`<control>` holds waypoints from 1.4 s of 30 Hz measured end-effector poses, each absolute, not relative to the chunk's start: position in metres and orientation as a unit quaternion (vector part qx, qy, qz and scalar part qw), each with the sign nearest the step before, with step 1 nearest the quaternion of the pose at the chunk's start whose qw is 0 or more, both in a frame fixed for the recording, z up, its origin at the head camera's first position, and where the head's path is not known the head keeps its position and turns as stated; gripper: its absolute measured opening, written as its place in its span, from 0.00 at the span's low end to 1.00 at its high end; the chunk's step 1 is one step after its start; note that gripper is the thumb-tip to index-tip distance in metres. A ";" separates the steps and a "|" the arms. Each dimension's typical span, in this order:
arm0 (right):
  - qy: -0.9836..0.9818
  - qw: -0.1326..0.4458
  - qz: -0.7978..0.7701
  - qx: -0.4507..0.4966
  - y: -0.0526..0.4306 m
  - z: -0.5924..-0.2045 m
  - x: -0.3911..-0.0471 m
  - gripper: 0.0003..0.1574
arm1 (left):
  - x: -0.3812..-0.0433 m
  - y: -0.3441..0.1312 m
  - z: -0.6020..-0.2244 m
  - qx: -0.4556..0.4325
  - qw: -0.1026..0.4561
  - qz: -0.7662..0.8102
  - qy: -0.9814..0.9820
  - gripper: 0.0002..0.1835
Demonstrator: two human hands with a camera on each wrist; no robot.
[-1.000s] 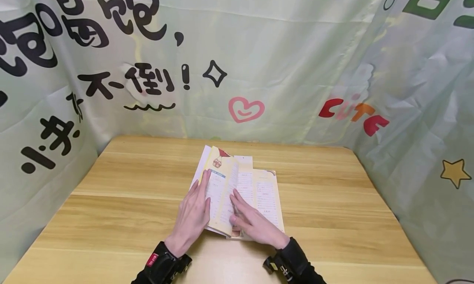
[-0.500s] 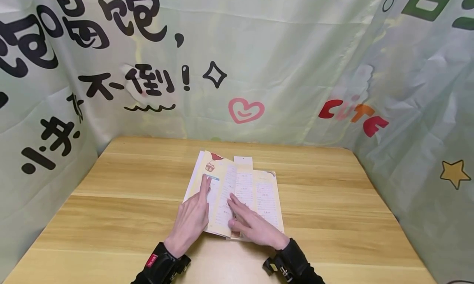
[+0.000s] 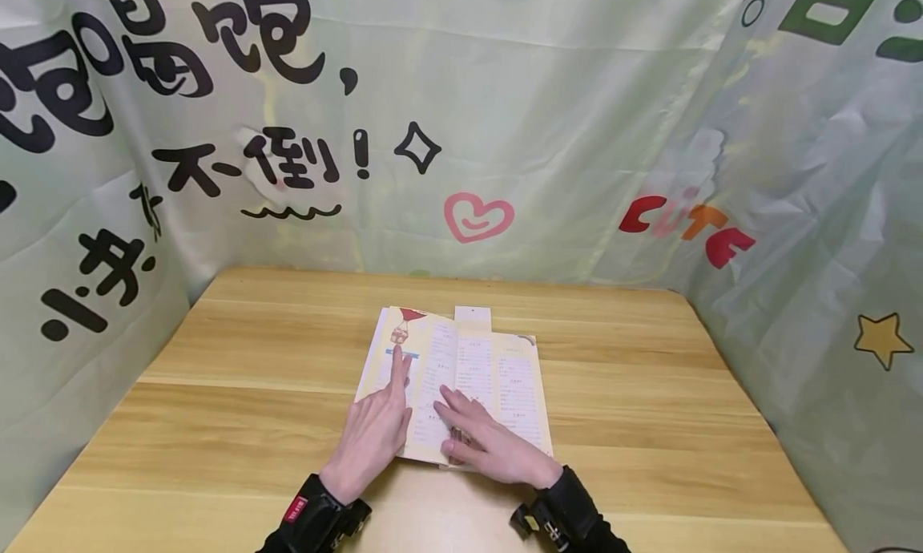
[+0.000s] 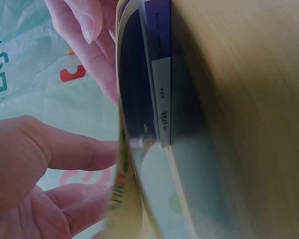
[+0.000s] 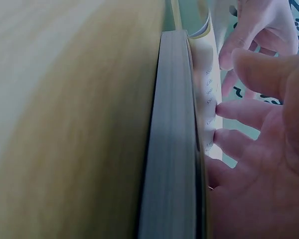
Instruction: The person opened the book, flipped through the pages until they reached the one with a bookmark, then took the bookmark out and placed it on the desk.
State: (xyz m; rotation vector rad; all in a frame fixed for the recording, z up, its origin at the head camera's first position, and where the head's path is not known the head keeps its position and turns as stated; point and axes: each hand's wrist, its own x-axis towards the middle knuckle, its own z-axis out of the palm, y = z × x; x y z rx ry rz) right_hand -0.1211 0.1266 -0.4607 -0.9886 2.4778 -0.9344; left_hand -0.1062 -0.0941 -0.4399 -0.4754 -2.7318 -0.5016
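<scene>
Touching open book (image 3: 436,353), hands (image 3: 371,433) (image 3: 499,446), tabletop (image 3: 634,393) beyond its edges

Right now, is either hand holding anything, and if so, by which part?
Nothing is gripped. The left hand rests on the left page of the open book; the right hand touches it near the fold.

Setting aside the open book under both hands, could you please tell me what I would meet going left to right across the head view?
Red wrist tag, left hand, right hand, "CUTE" lettering, yellow star.
</scene>
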 end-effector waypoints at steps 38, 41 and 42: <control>0.863 0.165 -0.346 -0.328 0.163 -0.456 -0.136 0.43 | -0.104 -0.084 -0.455 -0.304 -0.014 -0.239 -0.922 0.30; 0.863 0.167 -0.342 -0.331 0.167 -0.455 -0.137 0.43 | -0.104 -0.083 -0.454 -0.320 -0.024 -0.227 -0.920 0.29; 0.864 0.168 -0.339 -0.333 0.168 -0.455 -0.138 0.43 | -0.104 -0.083 -0.454 -0.324 -0.026 -0.223 -0.919 0.29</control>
